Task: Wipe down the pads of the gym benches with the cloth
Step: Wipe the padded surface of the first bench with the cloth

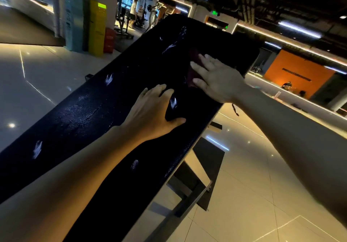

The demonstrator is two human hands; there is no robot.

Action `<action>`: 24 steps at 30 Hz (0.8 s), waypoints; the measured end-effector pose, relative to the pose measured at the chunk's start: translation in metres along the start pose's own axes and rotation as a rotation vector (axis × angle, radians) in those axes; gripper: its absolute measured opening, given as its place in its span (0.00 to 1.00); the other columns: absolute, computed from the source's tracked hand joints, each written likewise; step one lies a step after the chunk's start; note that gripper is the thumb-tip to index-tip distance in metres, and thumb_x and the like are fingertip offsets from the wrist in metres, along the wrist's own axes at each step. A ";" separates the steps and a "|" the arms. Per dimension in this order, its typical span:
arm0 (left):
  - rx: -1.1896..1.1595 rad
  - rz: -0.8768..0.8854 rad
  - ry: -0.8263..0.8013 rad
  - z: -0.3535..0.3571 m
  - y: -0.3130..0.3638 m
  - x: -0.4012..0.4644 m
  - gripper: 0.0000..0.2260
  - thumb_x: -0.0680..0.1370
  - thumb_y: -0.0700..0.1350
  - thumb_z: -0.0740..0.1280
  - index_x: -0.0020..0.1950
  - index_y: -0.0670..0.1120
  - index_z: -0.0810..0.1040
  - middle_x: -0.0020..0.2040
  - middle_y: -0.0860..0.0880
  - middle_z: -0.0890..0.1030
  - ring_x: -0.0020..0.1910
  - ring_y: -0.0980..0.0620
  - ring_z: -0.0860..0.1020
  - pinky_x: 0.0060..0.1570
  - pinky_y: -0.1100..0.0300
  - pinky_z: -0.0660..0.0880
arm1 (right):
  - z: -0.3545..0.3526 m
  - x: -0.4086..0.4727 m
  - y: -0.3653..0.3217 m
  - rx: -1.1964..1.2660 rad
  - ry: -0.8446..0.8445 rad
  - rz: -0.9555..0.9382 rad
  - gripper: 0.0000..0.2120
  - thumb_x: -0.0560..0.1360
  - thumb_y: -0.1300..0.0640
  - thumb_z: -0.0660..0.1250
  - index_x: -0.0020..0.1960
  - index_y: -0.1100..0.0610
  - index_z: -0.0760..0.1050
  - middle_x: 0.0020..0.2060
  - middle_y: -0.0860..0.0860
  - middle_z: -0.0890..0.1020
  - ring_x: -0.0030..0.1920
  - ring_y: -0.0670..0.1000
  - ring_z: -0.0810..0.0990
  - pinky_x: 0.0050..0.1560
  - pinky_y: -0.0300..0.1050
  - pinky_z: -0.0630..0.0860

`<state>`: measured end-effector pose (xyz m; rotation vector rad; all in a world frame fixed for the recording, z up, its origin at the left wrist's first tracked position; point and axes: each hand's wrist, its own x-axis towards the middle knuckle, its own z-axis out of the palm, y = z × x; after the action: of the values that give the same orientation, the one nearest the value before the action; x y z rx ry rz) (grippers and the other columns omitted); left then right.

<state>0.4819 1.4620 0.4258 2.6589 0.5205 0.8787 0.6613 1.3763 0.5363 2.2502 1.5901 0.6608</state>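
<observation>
The bench pad [93, 114] runs diagonally from the near left to the far right, raised above the floor [253, 176] on a frame [189, 194] that shows under its right edge. The left hand [152, 112] rests on the pad about midway along it. The right hand [216, 78] lies farther along, toward the pad's far end, flat on the cloth [193, 61], which lies on the pad beneath its fingers. Foam patches [37, 149] sit scattered along the pad. Behind the pad's far left stand upright cabinets [96, 27], with gym machines [124, 20] beyond them.
</observation>
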 end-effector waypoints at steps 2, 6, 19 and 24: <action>-0.001 -0.006 0.012 0.000 -0.002 -0.004 0.40 0.72 0.65 0.66 0.77 0.44 0.59 0.76 0.43 0.60 0.75 0.48 0.59 0.75 0.49 0.51 | 0.004 -0.027 -0.003 0.035 -0.012 -0.109 0.28 0.82 0.41 0.45 0.79 0.49 0.46 0.79 0.53 0.46 0.78 0.51 0.43 0.78 0.49 0.44; 0.002 -0.022 -0.009 -0.002 -0.008 -0.013 0.40 0.72 0.64 0.66 0.76 0.43 0.59 0.77 0.42 0.59 0.75 0.47 0.60 0.74 0.50 0.51 | 0.004 -0.039 0.007 0.032 -0.018 -0.121 0.28 0.82 0.40 0.44 0.79 0.48 0.46 0.79 0.51 0.46 0.78 0.50 0.43 0.77 0.50 0.46; -0.024 -0.056 0.022 0.000 -0.012 -0.034 0.39 0.72 0.63 0.67 0.75 0.42 0.61 0.76 0.42 0.61 0.74 0.45 0.62 0.75 0.47 0.53 | 0.003 -0.017 -0.018 0.008 -0.036 -0.127 0.27 0.83 0.43 0.46 0.79 0.49 0.47 0.79 0.53 0.46 0.78 0.51 0.44 0.78 0.49 0.44; -0.018 -0.074 0.033 0.002 -0.014 -0.044 0.39 0.72 0.64 0.66 0.75 0.42 0.62 0.76 0.42 0.62 0.73 0.45 0.63 0.74 0.47 0.54 | 0.007 -0.019 -0.056 0.028 -0.006 -0.020 0.28 0.82 0.41 0.44 0.79 0.49 0.45 0.79 0.53 0.44 0.78 0.52 0.42 0.77 0.48 0.42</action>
<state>0.4469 1.4553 0.3962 2.5956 0.6120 0.9028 0.6154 1.3778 0.4991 2.2508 1.6261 0.6299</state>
